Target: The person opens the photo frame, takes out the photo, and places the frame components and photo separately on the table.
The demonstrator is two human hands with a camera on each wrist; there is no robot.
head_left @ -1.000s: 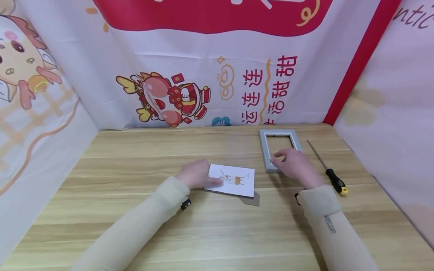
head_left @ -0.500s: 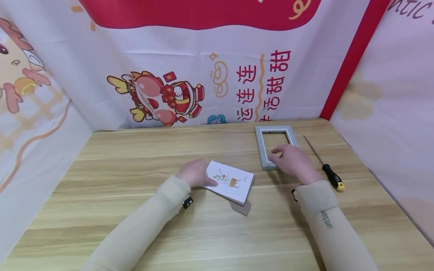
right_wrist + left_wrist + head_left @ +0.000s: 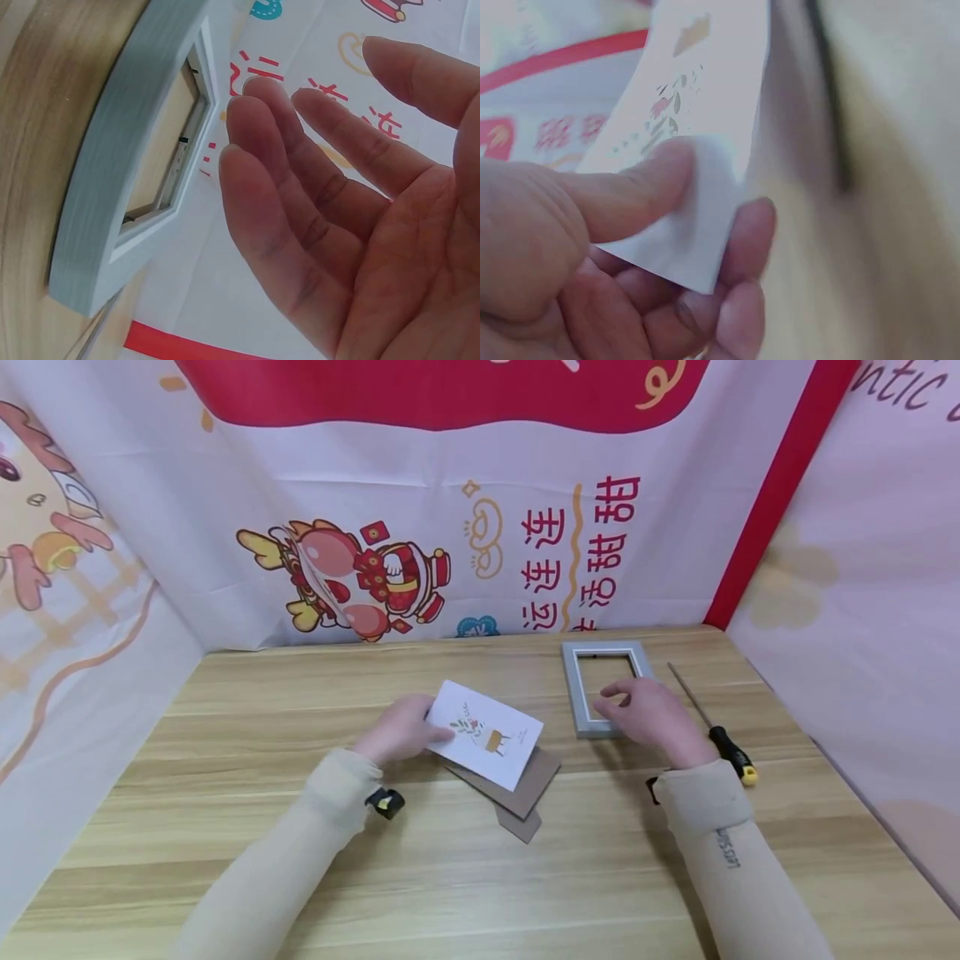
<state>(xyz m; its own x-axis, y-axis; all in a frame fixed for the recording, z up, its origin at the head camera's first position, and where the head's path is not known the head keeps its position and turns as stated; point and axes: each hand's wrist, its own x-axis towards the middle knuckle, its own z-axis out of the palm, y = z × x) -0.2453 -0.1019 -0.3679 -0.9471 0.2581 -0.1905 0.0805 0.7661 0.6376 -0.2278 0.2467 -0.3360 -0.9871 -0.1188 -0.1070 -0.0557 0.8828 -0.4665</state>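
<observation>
My left hand [image 3: 399, 727] pinches a white printed card [image 3: 504, 720] by its left end, thumb on top and fingers beneath, as the left wrist view shows. The card bears a drawing of a deer-like animal with leaves. Below it a brown backing board [image 3: 538, 783] with a stand flap [image 3: 519, 823] lies on the table, partly hidden by the card. My right hand [image 3: 647, 717] hovers over the near side of a grey picture frame [image 3: 576, 693], its fingers loosely bent and holding nothing. Through the frame's opening the wooden table shows.
A screwdriver [image 3: 722, 745] with a black and yellow handle lies right of the frame. A printed cloth [image 3: 442, 460] hangs behind the wooden table [image 3: 315, 693], with more cloth at both sides.
My left hand has lifted the card off the backing board and drawn it left and away, uncovering more of the board. The right hand stays over the frame.
</observation>
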